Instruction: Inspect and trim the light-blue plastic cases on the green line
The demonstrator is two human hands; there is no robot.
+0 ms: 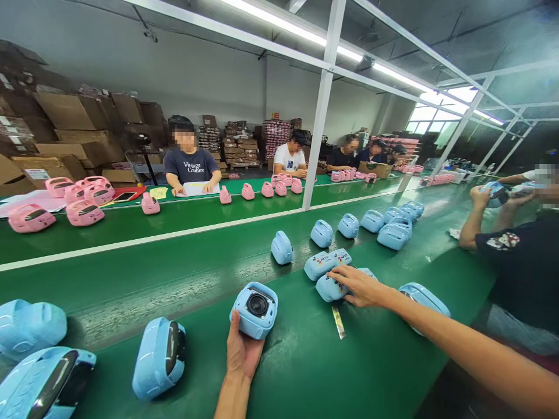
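A light blue plastic case [254,310] with a handle rests in my left hand [244,349], its round black speaker facing up toward me. My fingers pass under it and the thumb lies along its left side. Farther right, my right hand [356,285] lies on a blue case with printed figures [328,288], fingers curled over its top. Two more printed blue cases [319,265] touch it from behind, and part of another shows beyond my hand. A small printed strip [338,323] lies on the green surface just in front.
Several blue cases stand at the left, one with a black panel [159,358]. More blue cases [322,233] line the belt behind. A white post [321,116] rises mid-view. Across are pink cases [85,213] and seated people; at the right a person [519,256] holds a blue case.
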